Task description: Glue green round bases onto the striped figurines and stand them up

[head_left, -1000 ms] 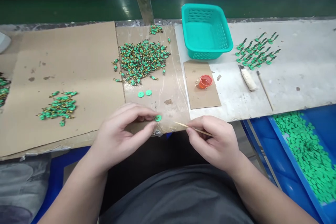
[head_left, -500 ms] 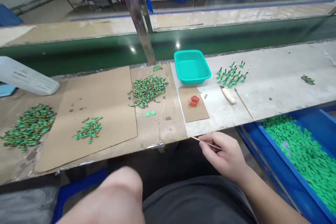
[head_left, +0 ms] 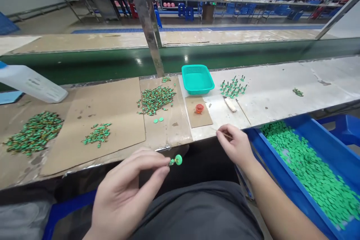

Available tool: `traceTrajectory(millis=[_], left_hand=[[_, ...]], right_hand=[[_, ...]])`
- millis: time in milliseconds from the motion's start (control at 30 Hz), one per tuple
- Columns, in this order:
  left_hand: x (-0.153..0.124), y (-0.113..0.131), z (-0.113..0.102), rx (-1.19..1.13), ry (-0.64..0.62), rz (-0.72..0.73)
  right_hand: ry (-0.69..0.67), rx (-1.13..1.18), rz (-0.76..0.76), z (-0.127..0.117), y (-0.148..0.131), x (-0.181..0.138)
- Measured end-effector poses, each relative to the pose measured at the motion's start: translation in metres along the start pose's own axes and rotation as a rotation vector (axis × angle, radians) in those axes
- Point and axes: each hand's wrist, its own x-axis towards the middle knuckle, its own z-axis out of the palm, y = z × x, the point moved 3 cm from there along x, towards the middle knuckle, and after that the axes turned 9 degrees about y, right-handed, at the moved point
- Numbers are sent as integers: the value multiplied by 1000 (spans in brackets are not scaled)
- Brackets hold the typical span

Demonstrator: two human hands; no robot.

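Just past the near edge of the bench (head_left: 281,90), the left hand (head_left: 126,191) pinches a green disc (head_left: 178,160) between thumb and fingers, holding it clear of the surface, with a small dark piece (head_left: 171,162) seemingly joined to it. The right hand (head_left: 234,146) curls around a thin wooden stick (head_left: 222,132), though the fingers hide most of the grip. Farther off lie a cup of orange liquid (head_left: 199,108) on a cardboard pad (head_left: 204,120), a pile of green-and-gold pieces (head_left: 156,99), and a blue tray (head_left: 329,146) heaped with green discs.
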Motion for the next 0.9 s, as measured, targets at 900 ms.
traceTrajectory(millis=[900], left_hand=[[16,8,20,-76,75,-319]], right_hand=[[192,-197,50,23,58,41]])
